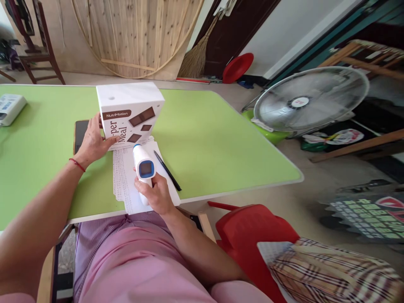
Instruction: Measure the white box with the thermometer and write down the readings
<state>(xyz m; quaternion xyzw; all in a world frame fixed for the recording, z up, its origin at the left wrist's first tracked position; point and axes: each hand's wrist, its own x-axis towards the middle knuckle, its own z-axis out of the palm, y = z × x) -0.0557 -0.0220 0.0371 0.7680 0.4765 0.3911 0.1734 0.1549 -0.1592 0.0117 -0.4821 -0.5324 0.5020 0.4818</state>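
Note:
A white NutriMotion box [131,118] with brown pictures on its front stands at the far side of the papers. My left hand [94,141] grips its lower left edge, thumb across the front and the other fingers partly hidden at the side. In my right hand [160,194] is a white and blue infrared thermometer [144,166], its handle wrapped by my fingers. The nose of the thermometer points toward the box, and its small screen faces me. Beneath it lie sheets of paper [134,202] with writing, and a black pen [167,170] rests across their right side.
The green table [221,139] carries a dark phone-like object [80,130] beside my left hand and a white power strip or adapter [11,108] at far left. Right of the table stand a fan [311,101] and a red chair [252,231] with a plaid bag [334,269].

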